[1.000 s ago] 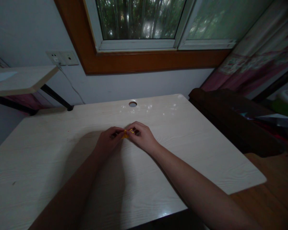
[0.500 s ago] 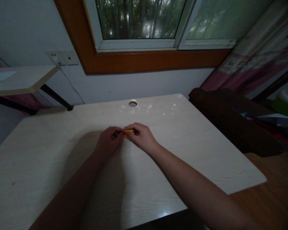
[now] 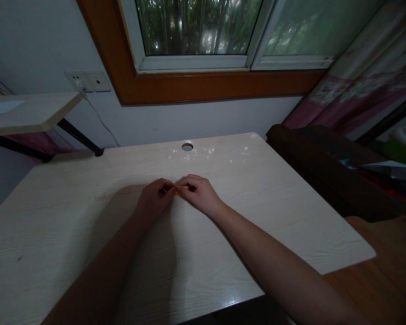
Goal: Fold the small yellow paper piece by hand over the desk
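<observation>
A small yellow-orange folded piece, perhaps paper, lies on the pale wooden desk between my two hands. My left hand pinches its left end with curled fingers. My right hand pinches the right end, fingers bent down over it. Both hands meet near the middle of the desk and hide most of the piece. Both forearms stretch in from the lower edge of the view.
A round cable hole sits near the desk's far edge. A side shelf stands at the left under a wall socket. Dark furniture with clutter is at the right, beneath a curtain. A window is above.
The yellow piece shows less now; my fingers have closed further over it and flattened it. Hands stayed in the same spot on the desk.
</observation>
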Motion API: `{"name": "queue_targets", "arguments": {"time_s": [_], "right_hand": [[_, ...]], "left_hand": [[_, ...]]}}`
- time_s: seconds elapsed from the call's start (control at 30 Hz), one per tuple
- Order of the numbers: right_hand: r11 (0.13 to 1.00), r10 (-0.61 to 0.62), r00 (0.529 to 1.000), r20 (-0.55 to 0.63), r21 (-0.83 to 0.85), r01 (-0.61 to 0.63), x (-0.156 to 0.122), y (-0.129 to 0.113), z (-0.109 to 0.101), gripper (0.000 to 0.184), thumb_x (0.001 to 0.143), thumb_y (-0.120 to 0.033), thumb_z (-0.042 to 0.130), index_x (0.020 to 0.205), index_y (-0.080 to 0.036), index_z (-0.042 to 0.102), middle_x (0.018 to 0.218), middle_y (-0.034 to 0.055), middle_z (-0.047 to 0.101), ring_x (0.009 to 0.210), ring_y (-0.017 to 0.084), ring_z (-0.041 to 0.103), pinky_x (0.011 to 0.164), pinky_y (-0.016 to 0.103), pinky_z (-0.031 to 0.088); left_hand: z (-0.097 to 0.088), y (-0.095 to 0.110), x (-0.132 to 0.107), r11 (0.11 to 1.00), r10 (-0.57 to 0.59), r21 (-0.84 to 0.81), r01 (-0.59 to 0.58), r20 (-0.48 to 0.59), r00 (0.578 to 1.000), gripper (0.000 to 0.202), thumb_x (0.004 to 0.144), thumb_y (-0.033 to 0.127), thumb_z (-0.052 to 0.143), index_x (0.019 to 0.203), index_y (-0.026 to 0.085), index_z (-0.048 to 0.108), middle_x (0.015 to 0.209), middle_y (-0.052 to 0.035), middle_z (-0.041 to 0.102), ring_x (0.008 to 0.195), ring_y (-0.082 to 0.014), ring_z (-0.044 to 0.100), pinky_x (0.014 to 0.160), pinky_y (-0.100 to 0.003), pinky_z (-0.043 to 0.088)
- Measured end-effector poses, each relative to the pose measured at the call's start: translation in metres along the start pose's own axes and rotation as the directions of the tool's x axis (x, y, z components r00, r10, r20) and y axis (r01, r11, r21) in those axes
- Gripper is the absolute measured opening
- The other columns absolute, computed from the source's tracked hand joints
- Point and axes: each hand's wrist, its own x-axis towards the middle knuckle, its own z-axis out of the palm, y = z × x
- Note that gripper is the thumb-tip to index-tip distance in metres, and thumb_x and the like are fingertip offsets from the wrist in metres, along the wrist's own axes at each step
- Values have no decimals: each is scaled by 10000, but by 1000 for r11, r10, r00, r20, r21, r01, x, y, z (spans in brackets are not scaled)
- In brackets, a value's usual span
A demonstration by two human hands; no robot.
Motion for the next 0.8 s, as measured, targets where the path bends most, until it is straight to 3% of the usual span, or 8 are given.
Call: {"name": "queue_targets", "arguments": {"time_s": [0.33, 0.8], "right_hand": [[999, 33, 999, -6, 6, -33, 1, 0, 0, 122, 879, -208, 603, 900, -194, 722, 828, 29, 668, 752, 130, 585, 688, 250, 427], [998, 61, 997, -39, 28, -60, 1, 1, 0, 100, 840, -191, 621, 866, -183, 718, 775, 14, 627, 686, 113, 558, 639, 234, 421]], "left_hand": [[-3, 5, 2, 993, -114, -32, 114, 1, 994, 156, 833, 332, 610, 873, 190, 661, 820, -26, 701, 720, -154, 643, 677, -258, 499], [-3, 5, 3, 986, -132, -103, 134, 26, 991, 186, 827, 369, 619, 874, 192, 647, 824, -26, 693, 726, -157, 641, 678, -260, 502]]}}
